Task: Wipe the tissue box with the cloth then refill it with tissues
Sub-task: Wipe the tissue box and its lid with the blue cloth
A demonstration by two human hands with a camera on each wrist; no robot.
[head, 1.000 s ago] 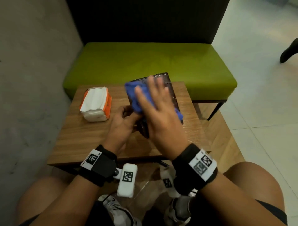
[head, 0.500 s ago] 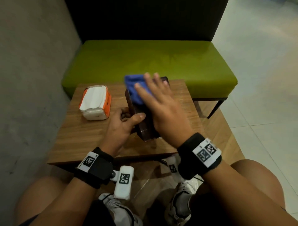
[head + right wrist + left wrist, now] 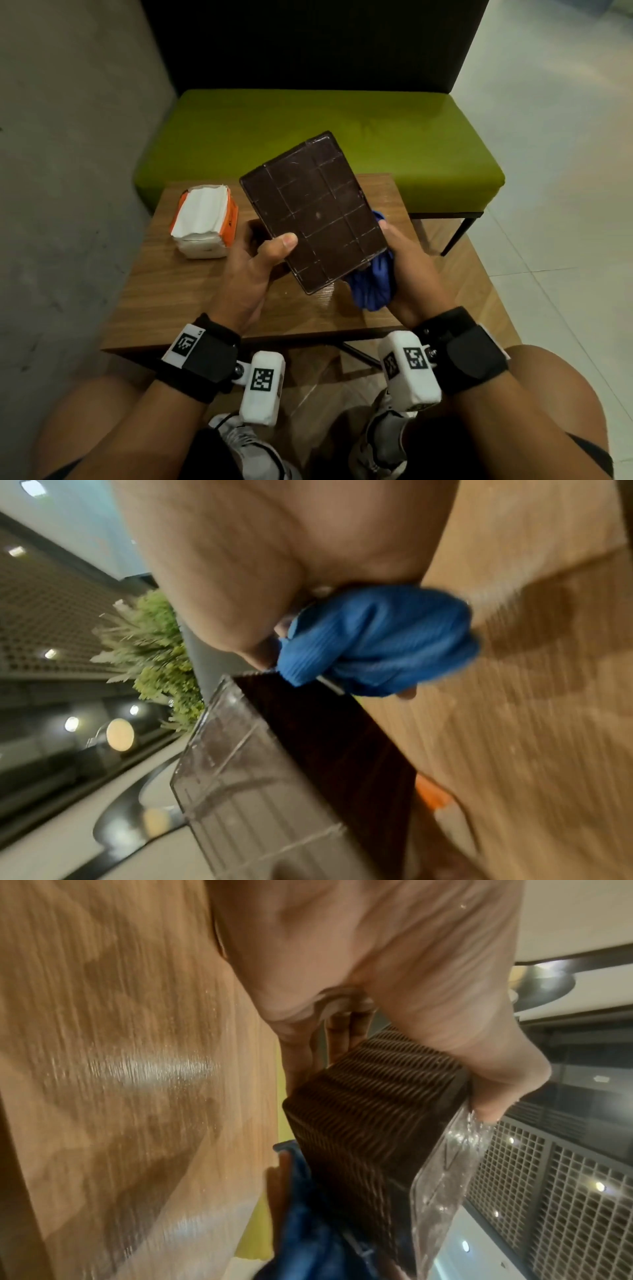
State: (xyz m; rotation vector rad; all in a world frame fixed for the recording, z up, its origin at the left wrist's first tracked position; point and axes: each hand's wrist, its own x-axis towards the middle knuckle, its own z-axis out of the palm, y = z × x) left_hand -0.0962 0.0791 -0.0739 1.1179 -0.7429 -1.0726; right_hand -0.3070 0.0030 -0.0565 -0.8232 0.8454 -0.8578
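The dark brown tissue box is lifted off the wooden table, one broad flat face with a scratched grid turned up toward me. My left hand grips its lower left edge, thumb on the face and fingers behind. My right hand holds the bunched blue cloth against the box's lower right corner. The left wrist view shows a ribbed side of the box and a clear panel. The right wrist view shows the cloth touching the box edge. An orange and white tissue pack lies on the table's far left.
A green bench with a dark backrest stands just behind the table. A grey wall runs along the left, and tiled floor lies to the right. My knees and shoes are under the table's near edge.
The box has been lifted and turned so its flat face points up at me. My right hand left the top and moved the cloth down to the box's lower right corner.
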